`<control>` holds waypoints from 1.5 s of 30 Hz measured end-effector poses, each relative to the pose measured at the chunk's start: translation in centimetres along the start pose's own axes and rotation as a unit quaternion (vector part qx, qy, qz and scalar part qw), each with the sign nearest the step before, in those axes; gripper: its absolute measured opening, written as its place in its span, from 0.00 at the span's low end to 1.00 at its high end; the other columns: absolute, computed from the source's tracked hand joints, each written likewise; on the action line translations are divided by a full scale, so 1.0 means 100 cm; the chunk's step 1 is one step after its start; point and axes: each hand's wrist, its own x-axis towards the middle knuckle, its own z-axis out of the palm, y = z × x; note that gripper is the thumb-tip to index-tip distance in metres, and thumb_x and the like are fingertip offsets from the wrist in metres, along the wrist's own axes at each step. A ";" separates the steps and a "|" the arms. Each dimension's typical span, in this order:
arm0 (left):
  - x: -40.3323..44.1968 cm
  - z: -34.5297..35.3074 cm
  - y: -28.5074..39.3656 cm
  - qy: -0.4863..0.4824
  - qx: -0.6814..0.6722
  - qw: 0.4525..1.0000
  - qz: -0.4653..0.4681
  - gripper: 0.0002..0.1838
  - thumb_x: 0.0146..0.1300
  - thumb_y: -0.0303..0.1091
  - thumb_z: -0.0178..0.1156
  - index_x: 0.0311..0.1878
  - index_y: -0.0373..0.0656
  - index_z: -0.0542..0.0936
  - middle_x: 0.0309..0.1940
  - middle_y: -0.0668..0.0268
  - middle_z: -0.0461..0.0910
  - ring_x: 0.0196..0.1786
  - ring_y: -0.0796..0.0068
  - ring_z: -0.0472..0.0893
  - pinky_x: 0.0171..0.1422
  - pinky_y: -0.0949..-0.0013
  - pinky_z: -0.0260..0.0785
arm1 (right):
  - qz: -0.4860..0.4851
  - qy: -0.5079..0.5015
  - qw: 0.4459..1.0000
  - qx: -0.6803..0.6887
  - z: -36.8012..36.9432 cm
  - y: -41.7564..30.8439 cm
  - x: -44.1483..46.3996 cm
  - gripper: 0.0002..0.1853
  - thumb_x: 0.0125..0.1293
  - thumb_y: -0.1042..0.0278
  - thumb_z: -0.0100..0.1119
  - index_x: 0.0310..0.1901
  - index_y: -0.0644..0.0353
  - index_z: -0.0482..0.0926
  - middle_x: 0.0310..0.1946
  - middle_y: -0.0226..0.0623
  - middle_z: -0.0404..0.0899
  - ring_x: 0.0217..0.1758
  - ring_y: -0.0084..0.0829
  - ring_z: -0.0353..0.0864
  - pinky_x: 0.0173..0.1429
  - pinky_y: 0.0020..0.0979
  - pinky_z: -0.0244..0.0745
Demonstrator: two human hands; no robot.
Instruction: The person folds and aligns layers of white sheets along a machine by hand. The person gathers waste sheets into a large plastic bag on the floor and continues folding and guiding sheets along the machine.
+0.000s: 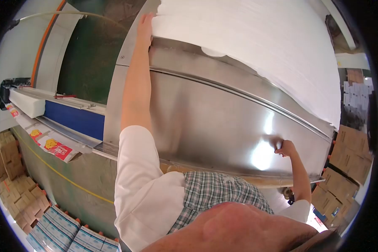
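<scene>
A wide sheet of white material (256,38) covers the far part of a steel worktable (206,113). My left hand (145,28) is stretched forward at the sheet's left edge, its fingers extended and touching the edge or the metal beside it. Over the bare steel nearer my body, my right hand (286,148) is closed around a small dark and red item, too small to name. My right hand is apart from the white sheet.
Left of the table, a blue conveyor belt (73,119) carries a white block (27,103). Printed red and white packaging (50,143) hangs along its near side. Cardboard boxes (348,147) are stacked at right, more boxes (23,197) at lower left.
</scene>
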 end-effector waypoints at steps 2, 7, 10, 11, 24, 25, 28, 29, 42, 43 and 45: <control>-0.006 -0.004 0.001 -0.010 0.029 0.999 0.011 0.09 0.58 0.39 0.54 0.32 0.43 0.75 0.26 0.70 0.73 0.30 0.80 0.72 0.35 0.74 0.63 | 0.008 -0.005 1.000 -0.001 -0.001 0.000 0.000 0.16 0.39 0.58 0.69 0.15 0.64 0.77 0.11 0.35 0.76 0.13 0.26 0.76 0.24 0.26 0.74; -0.031 -0.005 0.016 -0.016 -0.001 1.000 0.024 0.07 0.57 0.34 0.52 0.32 0.41 0.73 0.27 0.71 0.72 0.31 0.82 0.69 0.34 0.76 0.62 | 0.007 -0.009 1.000 -0.006 0.000 0.003 0.002 0.17 0.38 0.55 0.69 0.16 0.62 0.77 0.11 0.33 0.76 0.14 0.26 0.77 0.26 0.25 0.75; -0.029 -0.012 0.010 -0.021 -0.001 1.000 0.014 0.06 0.56 0.33 0.53 0.29 0.41 0.73 0.24 0.71 0.72 0.29 0.82 0.70 0.33 0.76 0.62 | 0.015 -0.012 1.000 -0.016 -0.003 -0.002 -0.003 0.18 0.38 0.55 0.69 0.16 0.62 0.77 0.11 0.33 0.76 0.14 0.26 0.77 0.26 0.25 0.74; -0.027 -0.015 0.007 -0.031 -0.001 0.999 0.006 0.06 0.55 0.33 0.54 0.28 0.42 0.74 0.23 0.71 0.72 0.28 0.83 0.70 0.32 0.77 0.62 | 0.011 -0.014 1.000 -0.018 -0.004 -0.004 -0.004 0.18 0.38 0.55 0.69 0.16 0.63 0.77 0.11 0.33 0.76 0.14 0.26 0.77 0.26 0.25 0.74; -0.032 0.052 0.078 -0.333 0.704 0.612 0.138 0.35 0.56 0.65 0.42 0.44 0.39 0.77 0.41 0.56 0.78 0.45 0.59 0.76 0.49 0.64 0.66 | -0.027 0.013 0.999 -0.036 0.008 0.017 0.009 0.19 0.37 0.50 0.67 0.14 0.61 0.76 0.11 0.35 0.75 0.15 0.29 0.76 0.28 0.29 0.73; -0.037 0.077 0.079 -0.359 0.752 0.542 0.109 0.40 0.54 0.69 0.38 0.45 0.39 0.77 0.43 0.55 0.77 0.49 0.56 0.74 0.52 0.62 0.65 | -0.043 0.011 0.997 -0.061 0.007 0.019 0.012 0.22 0.36 0.47 0.67 0.17 0.61 0.76 0.12 0.36 0.76 0.16 0.32 0.77 0.29 0.31 0.73; -0.057 0.132 0.067 -0.409 0.737 0.530 0.091 0.42 0.49 0.72 0.43 0.47 0.38 0.76 0.45 0.56 0.76 0.50 0.57 0.74 0.53 0.63 0.65 | -0.126 0.107 0.985 -0.043 -0.013 -0.025 0.007 0.19 0.48 0.50 0.58 0.19 0.61 0.76 0.18 0.42 0.76 0.26 0.40 0.77 0.33 0.36 0.70; -0.071 0.141 0.065 -0.453 0.689 0.554 0.114 0.44 0.46 0.72 0.47 0.51 0.39 0.72 0.48 0.57 0.74 0.53 0.58 0.72 0.55 0.59 0.63 | -0.164 0.192 0.966 0.055 -0.021 -0.045 0.006 0.17 0.50 0.51 0.58 0.23 0.60 0.75 0.19 0.42 0.76 0.24 0.41 0.75 0.32 0.37 0.69; -0.177 0.121 0.050 -0.346 0.706 0.528 0.320 0.44 0.34 0.58 0.66 0.57 0.47 0.65 0.53 0.61 0.68 0.58 0.61 0.65 0.64 0.45 0.45 | -0.424 0.443 0.789 0.030 -0.159 -0.337 0.045 0.22 0.62 0.48 0.41 0.45 0.56 0.75 0.41 0.42 0.76 0.48 0.41 0.73 0.52 0.41 0.64; -0.179 0.122 0.049 -0.341 0.692 0.542 0.334 0.44 0.34 0.58 0.66 0.57 0.48 0.66 0.53 0.61 0.68 0.58 0.61 0.64 0.64 0.46 0.45 | -0.374 0.411 0.832 0.003 -0.167 -0.321 0.047 0.24 0.62 0.46 0.40 0.44 0.56 0.75 0.42 0.42 0.76 0.49 0.40 0.72 0.52 0.43 0.63; -0.173 0.122 0.044 -0.335 0.695 0.539 0.337 0.46 0.34 0.58 0.66 0.58 0.48 0.65 0.54 0.60 0.68 0.59 0.59 0.63 0.65 0.47 0.45 | -0.296 0.379 0.877 -0.015 -0.178 -0.264 0.062 0.25 0.62 0.43 0.39 0.44 0.57 0.75 0.43 0.41 0.76 0.50 0.39 0.72 0.52 0.45 0.62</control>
